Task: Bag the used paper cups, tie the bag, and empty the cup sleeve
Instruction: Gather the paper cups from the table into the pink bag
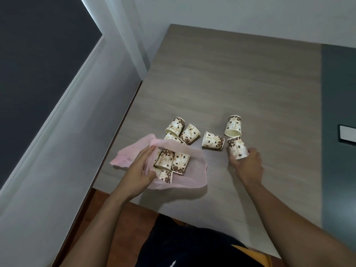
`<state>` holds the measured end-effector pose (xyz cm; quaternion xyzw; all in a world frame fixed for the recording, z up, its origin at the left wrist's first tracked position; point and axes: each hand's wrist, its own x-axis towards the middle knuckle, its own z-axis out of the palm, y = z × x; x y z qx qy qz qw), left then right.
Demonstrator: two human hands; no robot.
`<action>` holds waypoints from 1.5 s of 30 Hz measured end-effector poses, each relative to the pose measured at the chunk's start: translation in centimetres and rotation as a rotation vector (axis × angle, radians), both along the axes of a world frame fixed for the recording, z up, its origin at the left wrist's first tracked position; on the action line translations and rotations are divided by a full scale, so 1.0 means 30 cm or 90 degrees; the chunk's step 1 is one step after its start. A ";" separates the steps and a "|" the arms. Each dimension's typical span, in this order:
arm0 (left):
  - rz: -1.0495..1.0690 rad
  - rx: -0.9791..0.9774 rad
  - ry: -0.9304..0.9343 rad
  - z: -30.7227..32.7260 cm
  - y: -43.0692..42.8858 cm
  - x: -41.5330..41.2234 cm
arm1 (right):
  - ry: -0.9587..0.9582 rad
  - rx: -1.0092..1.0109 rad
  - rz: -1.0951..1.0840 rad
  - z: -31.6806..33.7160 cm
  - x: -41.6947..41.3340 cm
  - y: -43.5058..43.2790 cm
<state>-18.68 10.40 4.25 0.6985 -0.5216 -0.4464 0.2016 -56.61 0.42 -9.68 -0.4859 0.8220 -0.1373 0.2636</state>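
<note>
A thin pink plastic bag (194, 176) lies open near the table's front left corner, with several coffee-bean-print paper cups (171, 160) lying inside it. My left hand (138, 170) grips the bag's left rim and holds the mouth open. To the right, my right hand (248, 164) grips one paper cup (238, 148) that lies on its side on the table. Loose cups lie beyond: one (212, 141) in the middle, one (233, 125) upside down at the right, and a cluster (183, 130) just behind the bag.
The wooden table (240, 78) stretches far and right, bordered by a dark grey panel (339, 132) with a white rectangular plate (347, 134). A white wall and a window frame (81, 105) lie to the left. My lap sits below the front edge.
</note>
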 end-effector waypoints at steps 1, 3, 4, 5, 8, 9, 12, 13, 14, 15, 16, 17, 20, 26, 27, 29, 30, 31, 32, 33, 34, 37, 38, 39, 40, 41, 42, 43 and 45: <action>0.005 -0.001 0.004 -0.006 -0.004 -0.001 | -0.045 -0.033 0.000 0.025 0.008 0.010; 0.009 -0.007 0.004 -0.015 -0.016 -0.015 | -0.121 -0.067 0.045 0.070 0.020 0.027; 0.008 -0.011 0.003 -0.018 -0.022 -0.024 | -0.149 -0.070 0.091 0.090 0.030 0.035; 0.007 -0.014 0.006 -0.018 -0.027 -0.033 | -0.170 -0.066 0.146 0.109 0.045 0.045; 0.000 -0.028 0.009 -0.018 -0.042 -0.049 | -0.192 -0.035 0.311 0.151 0.121 0.070; -0.004 -0.032 0.008 -0.018 -0.046 -0.052 | -0.187 -0.024 0.363 0.158 0.155 0.073; -0.014 -0.038 0.021 -0.013 -0.047 -0.054 | -0.158 0.016 0.503 0.185 0.285 0.062; -0.018 -0.044 0.024 -0.012 -0.044 -0.053 | -0.150 0.021 0.538 0.200 0.344 0.064; -0.022 -0.050 0.026 -0.012 -0.041 -0.052 | -0.146 0.029 0.571 0.200 0.405 0.068; -0.023 -0.054 0.028 -0.013 -0.038 -0.050 | -0.138 0.035 0.604 0.196 0.461 0.071; -0.023 -0.056 0.030 -0.016 -0.035 -0.050 | -0.120 0.033 0.638 0.185 0.506 0.070; -0.020 -0.058 0.033 -0.017 -0.033 -0.050 | -0.103 0.021 0.671 0.188 0.555 0.063; -0.010 -0.061 0.049 -0.010 -0.026 -0.052 | 0.004 0.026 0.774 0.189 0.705 0.039; 0.001 -0.059 0.065 0.014 -0.014 -0.047 | 0.007 0.145 0.770 -0.006 0.876 0.111; 0.004 -0.062 0.058 0.017 -0.014 -0.041 | 0.149 0.103 0.691 0.048 0.917 0.063; 0.016 -0.072 0.041 0.014 -0.014 -0.025 | 0.029 0.111 0.758 0.142 0.854 0.050; 0.029 -0.076 0.033 0.011 -0.014 -0.015 | -0.004 0.067 0.769 0.152 0.831 0.037; 0.047 -0.081 0.026 0.006 -0.017 -0.007 | -0.029 0.066 0.750 0.154 0.821 0.030; 0.070 -0.087 0.012 0.000 -0.016 0.003 | -0.064 0.053 0.732 0.170 0.789 0.025; 0.093 -0.098 -0.009 -0.006 -0.017 0.013 | -0.098 0.050 0.727 0.184 0.753 0.024; 0.112 -0.111 -0.034 -0.012 -0.019 0.022 | -0.118 0.027 0.725 0.189 0.712 0.015; 0.141 -0.134 -0.115 -0.031 -0.022 0.043 | -0.098 -0.107 0.656 0.202 0.537 -0.043; 0.146 -0.134 -0.145 -0.038 -0.021 0.046 | -0.095 -0.141 0.597 0.206 0.492 -0.051; 0.153 -0.129 -0.177 -0.046 -0.020 0.049 | -0.092 -0.163 0.534 0.195 0.450 -0.062; 0.163 -0.118 -0.209 -0.052 -0.019 0.049 | -0.087 -0.175 0.466 0.182 0.408 -0.079; 0.175 -0.103 -0.236 -0.058 -0.018 0.049 | -0.077 -0.171 0.406 0.161 0.368 -0.099; 0.185 -0.088 -0.258 -0.066 -0.015 0.049 | -0.051 -0.151 0.357 0.141 0.336 -0.122; 0.187 -0.077 -0.277 -0.075 -0.014 0.051 | -0.001 -0.097 0.331 0.120 0.309 -0.143; 0.161 -0.049 -0.306 -0.100 -0.010 0.064 | 0.090 0.068 0.323 0.068 0.260 -0.167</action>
